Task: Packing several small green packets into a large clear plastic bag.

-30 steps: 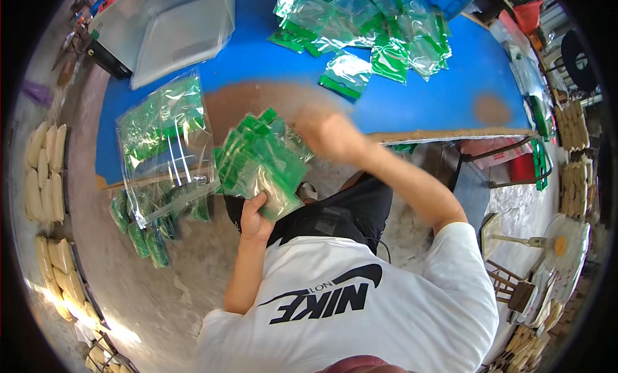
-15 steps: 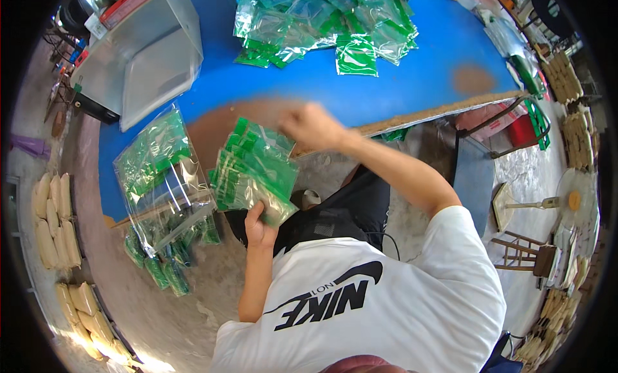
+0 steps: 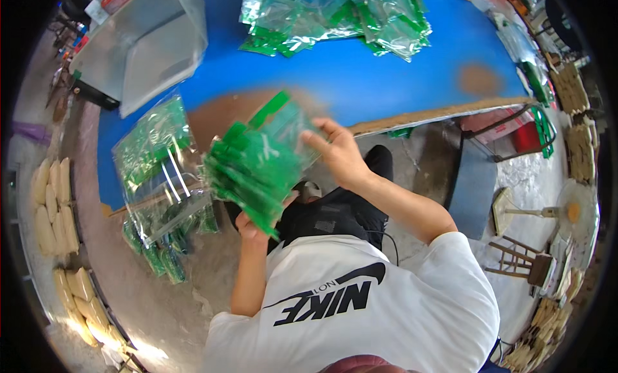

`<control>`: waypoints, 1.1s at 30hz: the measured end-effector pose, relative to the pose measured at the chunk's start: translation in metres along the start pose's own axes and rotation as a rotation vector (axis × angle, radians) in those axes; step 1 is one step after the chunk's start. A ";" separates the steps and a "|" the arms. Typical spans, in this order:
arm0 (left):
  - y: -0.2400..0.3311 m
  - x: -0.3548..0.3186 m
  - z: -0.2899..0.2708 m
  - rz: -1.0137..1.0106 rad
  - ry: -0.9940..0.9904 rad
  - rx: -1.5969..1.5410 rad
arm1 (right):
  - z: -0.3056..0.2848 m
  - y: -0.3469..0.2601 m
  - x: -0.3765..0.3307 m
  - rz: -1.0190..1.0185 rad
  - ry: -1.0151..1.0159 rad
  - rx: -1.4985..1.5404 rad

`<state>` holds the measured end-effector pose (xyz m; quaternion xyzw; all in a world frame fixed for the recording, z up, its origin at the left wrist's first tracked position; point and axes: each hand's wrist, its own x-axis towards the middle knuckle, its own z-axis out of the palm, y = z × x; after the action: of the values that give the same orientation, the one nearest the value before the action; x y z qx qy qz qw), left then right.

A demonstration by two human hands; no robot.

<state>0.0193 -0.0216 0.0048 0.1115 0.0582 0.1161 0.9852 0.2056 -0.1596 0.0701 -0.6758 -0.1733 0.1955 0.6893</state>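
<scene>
In my left hand (image 3: 252, 226) is a fanned stack of green-and-clear plastic packets (image 3: 254, 170), gripped at its lower end above my lap. My right hand (image 3: 338, 155) is at the stack's upper right, its thumb and fingers pinching the clear edge of one packet (image 3: 291, 125); motion blurs it slightly. Beyond the hands, a heap of similar packets (image 3: 335, 22) lies on the blue table (image 3: 386, 83). Left of the stack, a large clear bag (image 3: 154, 157) with green packets inside hangs over the table's front edge.
A translucent plastic bin (image 3: 158, 54) lies on its side at the table's far left. More green packets (image 3: 164, 257) hang below the left edge. On the right stand a wooden stool (image 3: 524, 260) and a fan (image 3: 566, 212). Stacked tan bundles (image 3: 58, 209) line the left.
A single packet at the front of the heap is no longer there. My right hand has shifted right and now pinches a packet against the stack, which has turned in my left hand.
</scene>
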 end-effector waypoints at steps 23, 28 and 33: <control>0.047 -0.070 -0.037 0.210 0.234 0.202 | 0.041 -0.001 0.034 -0.611 -0.559 -0.960; 0.049 -0.059 -0.044 0.212 0.226 0.255 | 0.045 0.025 0.033 -0.899 -0.437 -1.012; 0.040 -0.044 -0.006 0.211 -0.023 0.086 | 0.059 -0.005 0.002 -0.052 -0.023 0.233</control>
<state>-0.0330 0.0066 0.0126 0.1606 0.0399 0.2151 0.9625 0.1774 -0.1076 0.0769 -0.5842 -0.1749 0.2039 0.7659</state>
